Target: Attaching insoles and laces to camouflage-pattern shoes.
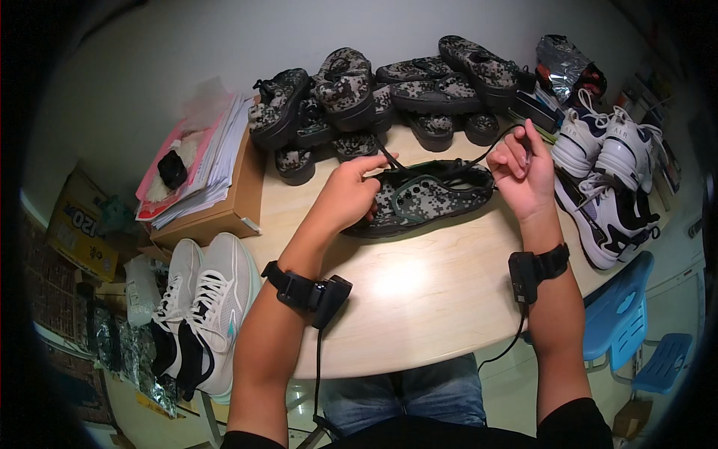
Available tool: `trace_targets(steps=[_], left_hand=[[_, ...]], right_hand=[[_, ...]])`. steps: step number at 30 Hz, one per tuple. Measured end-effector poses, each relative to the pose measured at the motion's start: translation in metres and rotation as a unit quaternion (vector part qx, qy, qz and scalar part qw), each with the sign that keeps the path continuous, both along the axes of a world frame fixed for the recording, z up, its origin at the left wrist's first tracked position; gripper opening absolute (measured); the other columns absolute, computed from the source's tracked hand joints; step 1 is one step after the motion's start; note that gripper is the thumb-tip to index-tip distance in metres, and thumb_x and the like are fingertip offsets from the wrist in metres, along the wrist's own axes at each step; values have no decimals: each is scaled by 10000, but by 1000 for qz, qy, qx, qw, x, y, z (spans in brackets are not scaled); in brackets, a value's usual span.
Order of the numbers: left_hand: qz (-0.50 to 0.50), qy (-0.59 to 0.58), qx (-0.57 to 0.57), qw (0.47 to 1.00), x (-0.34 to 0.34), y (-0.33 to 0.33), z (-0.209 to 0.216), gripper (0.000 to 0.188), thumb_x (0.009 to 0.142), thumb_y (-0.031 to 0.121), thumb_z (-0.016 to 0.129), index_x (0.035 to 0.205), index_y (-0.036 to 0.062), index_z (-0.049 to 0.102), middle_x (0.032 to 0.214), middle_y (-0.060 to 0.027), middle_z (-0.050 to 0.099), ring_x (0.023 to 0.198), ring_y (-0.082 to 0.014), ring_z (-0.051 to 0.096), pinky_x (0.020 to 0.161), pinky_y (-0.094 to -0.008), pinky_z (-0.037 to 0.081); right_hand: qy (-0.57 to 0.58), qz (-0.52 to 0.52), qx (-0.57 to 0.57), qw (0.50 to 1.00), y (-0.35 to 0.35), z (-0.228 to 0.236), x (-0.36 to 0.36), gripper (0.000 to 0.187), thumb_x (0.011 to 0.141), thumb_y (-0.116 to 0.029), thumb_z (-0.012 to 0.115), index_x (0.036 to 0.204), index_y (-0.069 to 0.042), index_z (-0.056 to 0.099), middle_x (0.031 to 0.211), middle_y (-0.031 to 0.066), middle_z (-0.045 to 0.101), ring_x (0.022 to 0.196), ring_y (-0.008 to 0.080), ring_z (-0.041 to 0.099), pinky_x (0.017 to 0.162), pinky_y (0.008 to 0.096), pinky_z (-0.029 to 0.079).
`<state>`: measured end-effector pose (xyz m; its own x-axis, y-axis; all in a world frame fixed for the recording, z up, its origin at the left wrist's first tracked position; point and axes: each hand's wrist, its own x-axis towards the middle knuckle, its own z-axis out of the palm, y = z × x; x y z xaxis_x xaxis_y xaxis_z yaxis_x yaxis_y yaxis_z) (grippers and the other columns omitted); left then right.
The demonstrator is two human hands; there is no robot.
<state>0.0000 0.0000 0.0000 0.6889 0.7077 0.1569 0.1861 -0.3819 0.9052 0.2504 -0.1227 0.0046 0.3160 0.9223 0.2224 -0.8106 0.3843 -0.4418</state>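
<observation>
Camouflage shoe [434,208] sits on the bench [396,307], before a pile of similar shoes [437,93]. Hands apart: left hand [348,193] touches its left end, grip unclear from here; right hand [521,170], raised, pinches a lace [479,159].

Left hand [344,196] palm down, right hand [525,176] palm showing (most fingers [508,161] curled)

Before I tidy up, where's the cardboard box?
In the head view, the cardboard box is at left, under the papers, beside the camouflage shoes.
</observation>
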Motion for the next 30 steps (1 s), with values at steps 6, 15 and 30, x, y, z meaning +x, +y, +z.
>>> trace_targets(steps=[6,15,30], left_hand=[[-28,32,-130,991,3,-8,5,586,760,-57,361,1294,91,553,629,-48,589,548,-101,561,537,-238,488],[43,-209,-131,968,-11,9,19,556,717,-71,358,1238,-41,550,968,-121,660,586,-111,582,556,-228,492],[206,-151,162,953,-22,35,8,167,780,17,548,907,2,657,885,-97,631,751,-158,587,685,-274,458]], right_hand=[[-6,-13,-11,1000,0,2,-1,281,974,-269,492,779,-78,562,485,-20,285,406,87,245,584,245,363],[-7,-19,-11,1000,-1,2,-2,283,976,-265,488,779,-77,569,490,-14,297,418,91,255,581,254,358],[-11,-13,-9,1000,-1,1,-4,284,971,-245,480,742,-88,540,495,-9,312,425,99,254,589,265,358]])
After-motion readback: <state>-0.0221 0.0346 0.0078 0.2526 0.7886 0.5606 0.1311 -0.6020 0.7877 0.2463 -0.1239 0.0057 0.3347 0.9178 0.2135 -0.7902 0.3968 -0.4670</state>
